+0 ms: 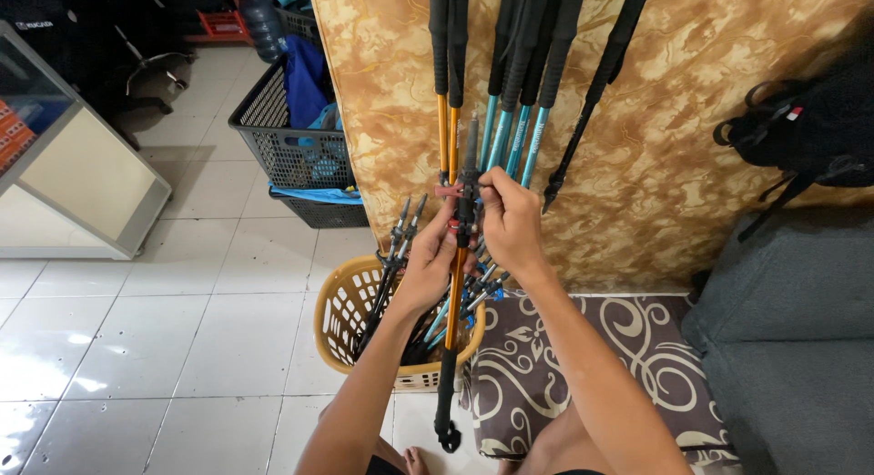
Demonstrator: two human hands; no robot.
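Both hands raised w/ one orange telescopic trekking pole, black foam grip at bottom end, held upright over round tan plastic woven basket. Left hand: fingers wrapped around the orange shaft, just below the black clamp w/ red lever. Right hand: thumb + fingertips pinched on that clamp. Basket on white tile floor holds more poles, tips up. Behind: orange, teal and black poles leaning on brown marbled upright panel. Black mesh crate to left.
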